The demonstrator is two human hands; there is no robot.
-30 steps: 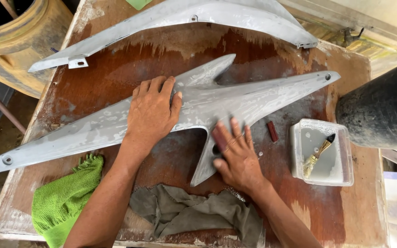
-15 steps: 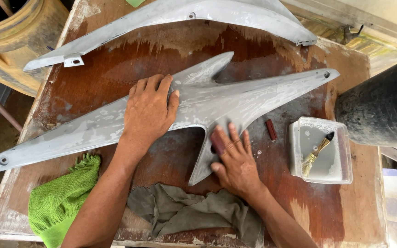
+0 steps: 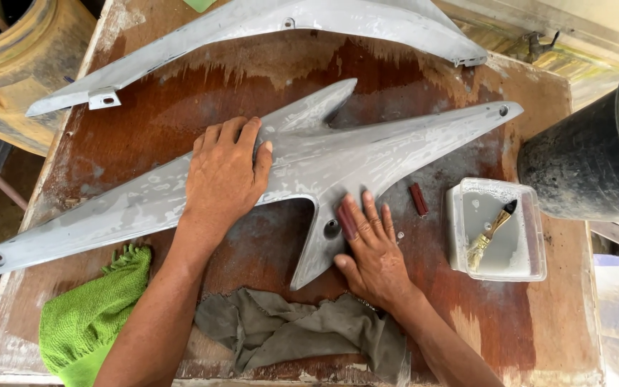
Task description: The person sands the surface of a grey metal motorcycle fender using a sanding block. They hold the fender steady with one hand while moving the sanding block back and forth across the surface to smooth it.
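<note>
On a worn wooden table (image 3: 510, 315), grey panel (image 3: 367, 154), green cloth (image 3: 87, 322), black bucket (image 3: 589, 165)

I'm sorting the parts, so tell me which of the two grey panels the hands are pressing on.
The near grey panel, the long pointed one with fin-like prongs across the table's middle. The left hand and right hand lie on it; the far grey panel by the back edge lies untouched.

Panel (image 3: 367, 158) on table (image 3: 531, 337); tray (image 3: 496, 229) right; cloths (image 3: 302, 333) in front.
</note>
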